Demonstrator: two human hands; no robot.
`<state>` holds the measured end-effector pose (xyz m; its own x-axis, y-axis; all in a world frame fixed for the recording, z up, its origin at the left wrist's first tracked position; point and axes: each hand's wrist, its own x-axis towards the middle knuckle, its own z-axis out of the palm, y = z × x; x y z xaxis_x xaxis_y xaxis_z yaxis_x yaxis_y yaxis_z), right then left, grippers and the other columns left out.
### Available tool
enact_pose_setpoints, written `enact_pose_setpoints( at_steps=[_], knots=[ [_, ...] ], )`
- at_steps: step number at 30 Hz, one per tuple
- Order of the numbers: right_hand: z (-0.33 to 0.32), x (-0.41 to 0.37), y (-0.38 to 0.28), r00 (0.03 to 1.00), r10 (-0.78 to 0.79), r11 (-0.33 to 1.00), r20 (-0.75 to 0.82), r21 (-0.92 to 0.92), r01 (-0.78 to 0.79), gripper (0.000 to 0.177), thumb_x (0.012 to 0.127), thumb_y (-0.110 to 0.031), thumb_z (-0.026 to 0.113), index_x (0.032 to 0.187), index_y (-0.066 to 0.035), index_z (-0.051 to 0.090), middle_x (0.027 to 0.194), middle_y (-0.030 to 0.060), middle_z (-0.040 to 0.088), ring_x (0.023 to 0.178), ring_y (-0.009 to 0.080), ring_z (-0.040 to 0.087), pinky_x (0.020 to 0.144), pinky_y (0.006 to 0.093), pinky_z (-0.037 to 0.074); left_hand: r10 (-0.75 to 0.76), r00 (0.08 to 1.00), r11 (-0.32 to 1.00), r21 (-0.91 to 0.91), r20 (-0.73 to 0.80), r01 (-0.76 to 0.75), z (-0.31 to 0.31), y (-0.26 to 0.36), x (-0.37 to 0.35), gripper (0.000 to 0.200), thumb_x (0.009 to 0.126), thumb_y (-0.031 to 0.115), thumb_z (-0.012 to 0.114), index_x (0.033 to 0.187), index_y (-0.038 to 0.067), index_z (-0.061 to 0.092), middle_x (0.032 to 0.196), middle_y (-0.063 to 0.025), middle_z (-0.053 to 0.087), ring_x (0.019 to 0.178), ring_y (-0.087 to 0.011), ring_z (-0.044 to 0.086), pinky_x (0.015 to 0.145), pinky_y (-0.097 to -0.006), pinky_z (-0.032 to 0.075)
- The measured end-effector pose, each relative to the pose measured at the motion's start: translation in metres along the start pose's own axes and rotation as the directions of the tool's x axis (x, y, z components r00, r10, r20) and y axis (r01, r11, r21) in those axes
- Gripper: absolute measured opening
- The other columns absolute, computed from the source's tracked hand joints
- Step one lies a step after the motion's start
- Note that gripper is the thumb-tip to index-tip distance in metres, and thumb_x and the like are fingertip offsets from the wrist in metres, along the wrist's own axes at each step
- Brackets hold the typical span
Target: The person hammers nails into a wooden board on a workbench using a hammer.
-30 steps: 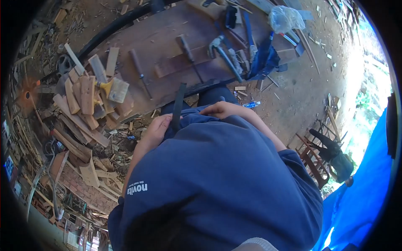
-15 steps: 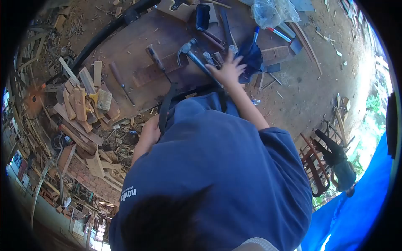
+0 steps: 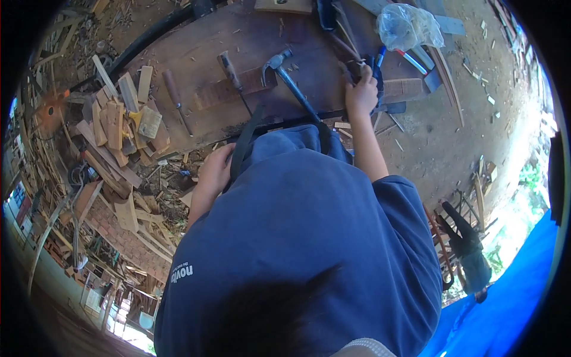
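My right hand (image 3: pixel 361 95) is at the right side of the dark wooden work surface (image 3: pixel 208 38). Its fingers are curled round something dark that I cannot make out, beside a dark bundle (image 3: pixel 379 68). To its left lies a claw hammer (image 3: pixel 294 89), its handle pointing towards me. My left hand (image 3: pixel 215 169) rests low by my side, next to a dark strap (image 3: pixel 245 140); its fingers are largely hidden. Farther left are a wooden-handled chisel (image 3: pixel 173 95) and another handled tool (image 3: pixel 231 71), which lies across a flat brown wood piece (image 3: pixel 208 95).
A heap of wood offcuts (image 3: pixel 113 128) with a yellow-handled brush (image 3: pixel 148 122) stands at the left. A clear plastic bag (image 3: pixel 409 27) and long wood strips (image 3: pixel 449 83) lie at the upper right. Another person (image 3: pixel 470 256) is at the far right near a blue tarp (image 3: pixel 505 297).
My right hand has gone from spread fingers to a closed grip, shifting right and a little away from the hammer. My left hand stays low at my side. The view has shifted slightly.
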<state>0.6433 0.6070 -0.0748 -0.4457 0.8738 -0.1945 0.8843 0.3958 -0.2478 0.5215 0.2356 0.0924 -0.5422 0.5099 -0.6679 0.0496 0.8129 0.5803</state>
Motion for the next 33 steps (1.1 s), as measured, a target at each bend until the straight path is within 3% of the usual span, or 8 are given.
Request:
enact_pose_setpoints(
  at_steps=[11,14,19,23,26,28,31,33],
  knots=[
    [-0.100,0.011,0.056,0.960,-0.270,0.962,0.069,-0.011,0.271,0.052,0.081,-0.043,0.071,0.128,-0.022,0.058,0.115,0.0109,0.067,0.098,0.0344,0.066,0.078,0.0450,0.054,0.042,0.998,0.996,0.074,-0.036,-0.039,-0.001,-0.012,0.001,0.030,0.095,0.022,0.054,0.116,0.004,0.063,0.111,-0.0194,0.066,0.105,-0.0381,0.062,0.091,-0.0441,0.048],
    [-0.120,0.010,0.074,0.951,-0.277,0.955,0.137,0.150,0.256,0.052,0.082,-0.037,0.074,0.128,-0.018,0.059,0.119,0.0105,0.066,0.100,0.0289,0.068,0.082,0.0409,0.054,0.010,0.999,0.997,0.075,-0.042,-0.007,-0.001,-0.006,0.002,0.029,0.095,0.022,0.054,0.115,0.004,0.064,0.110,-0.0185,0.067,0.104,-0.0377,0.062,0.090,-0.0444,0.048],
    [-0.116,0.047,0.091,0.958,-0.226,0.801,-0.177,0.526,0.287,0.050,0.088,-0.032,0.074,0.126,-0.004,0.058,0.112,0.0109,0.068,0.099,0.0133,0.062,0.085,0.0281,0.049,0.070,0.997,0.994,0.083,-0.039,-0.066,-0.002,0.001,0.012,0.028,0.095,0.022,0.054,0.114,0.004,0.064,0.110,-0.0176,0.067,0.104,-0.0373,0.062,0.090,-0.0436,0.048],
    [-0.102,0.094,0.048,0.972,-0.216,0.830,-0.095,0.506,0.234,0.056,0.086,-0.036,0.071,0.131,-0.005,0.055,0.117,0.0210,0.065,0.110,0.0308,0.062,0.095,0.0381,0.047,0.111,0.988,0.988,0.121,-0.106,-0.098,0.005,-0.002,0.044,0.026,0.096,0.021,0.055,0.114,0.005,0.065,0.109,-0.0166,0.068,0.104,-0.0350,0.063,0.089,-0.0417,0.049],
    [-0.082,0.095,0.002,0.992,-0.115,0.973,-0.044,0.195,0.121,0.064,0.085,-0.042,0.068,0.136,-0.006,0.050,0.116,0.0199,0.065,0.110,0.0336,0.062,0.097,0.0406,0.045,0.083,0.949,0.986,-0.112,-0.304,-0.122,0.014,-0.027,0.087,0.024,0.095,0.021,0.058,0.109,0.004,0.065,0.105,-0.0163,0.068,0.098,-0.0321,0.065,0.085,-0.0396,0.050],
    [-0.059,0.078,-0.019,0.879,-0.233,0.903,-0.415,-0.428,0.037,0.070,0.083,-0.045,0.066,0.140,-0.008,0.047,0.114,0.0195,0.066,0.111,0.0341,0.061,0.100,0.0404,0.043,0.042,0.879,0.969,-0.194,-0.475,-0.151,0.010,-0.029,0.123,0.023,0.092,0.023,0.064,0.102,0.002,0.065,0.094,-0.0163,0.067,0.090,-0.0293,0.065,0.081,-0.0383,0.051],
    [-0.053,0.039,-0.046,0.918,-0.390,0.850,0.066,0.410,0.332,0.061,0.082,-0.032,0.071,0.133,-0.007,0.049,0.129,0.0276,0.053,0.114,0.0429,0.055,0.097,0.0448,0.045,0.094,0.796,0.972,-0.118,-0.598,-0.204,0.002,-0.023,0.173,0.026,0.085,0.024,0.071,0.097,0.002,0.062,0.089,-0.0141,0.064,0.083,-0.0289,0.062,0.080,-0.0389,0.051],
    [-0.013,-0.007,-0.062,0.857,-0.444,0.849,0.261,0.427,0.310,0.060,0.081,-0.029,0.074,0.129,-0.003,0.049,0.127,0.0282,0.052,0.110,0.0448,0.055,0.093,0.0470,0.047,0.087,0.823,0.987,-0.065,-0.561,-0.149,0.000,-0.004,0.185,0.028,0.083,0.025,0.072,0.098,0.003,0.061,0.091,-0.0135,0.062,0.086,-0.0293,0.061,0.082,-0.0399,0.050]
  ],
)
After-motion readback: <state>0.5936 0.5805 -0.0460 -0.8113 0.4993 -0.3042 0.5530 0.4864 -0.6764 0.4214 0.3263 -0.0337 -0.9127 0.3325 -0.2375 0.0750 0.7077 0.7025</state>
